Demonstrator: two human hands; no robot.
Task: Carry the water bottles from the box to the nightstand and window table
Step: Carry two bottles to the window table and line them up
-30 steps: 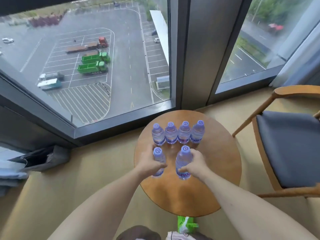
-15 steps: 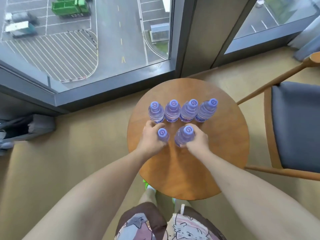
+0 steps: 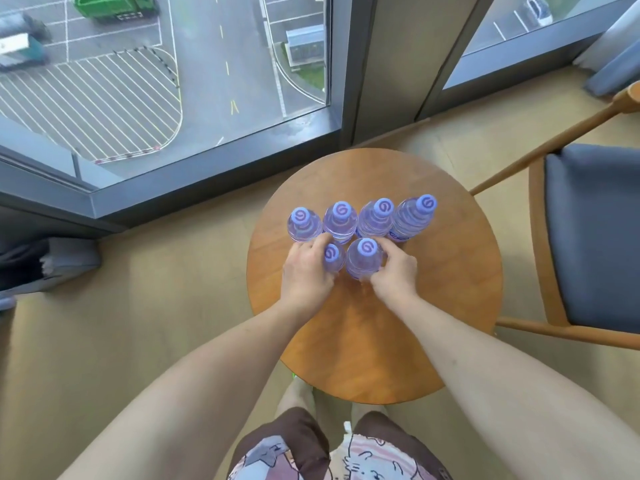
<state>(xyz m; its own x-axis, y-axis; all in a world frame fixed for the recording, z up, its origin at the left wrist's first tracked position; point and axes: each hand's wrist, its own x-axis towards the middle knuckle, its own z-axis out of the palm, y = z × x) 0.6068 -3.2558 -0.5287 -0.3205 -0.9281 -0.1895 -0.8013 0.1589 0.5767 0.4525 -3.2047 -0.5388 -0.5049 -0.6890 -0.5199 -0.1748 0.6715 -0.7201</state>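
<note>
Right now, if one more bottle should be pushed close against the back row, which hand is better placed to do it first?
Probably the right hand. Its bottle stands close behind the back row and shows almost whole. The left hand covers much of its own bottle on the round table.

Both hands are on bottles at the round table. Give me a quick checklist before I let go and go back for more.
1. Left hand grip round the front left bottle: ok.
2. Right hand grip round the front right bottle: ok.
3. Both held bottles resting on the round table: cannot tell, bases hidden by the hands.
4. Back row of four bottles upright: three ok; rightmost appears to lean, possibly lens effect.
5. Held bottles away from table edge: ok.
6. Caps on all six: ok.
</note>
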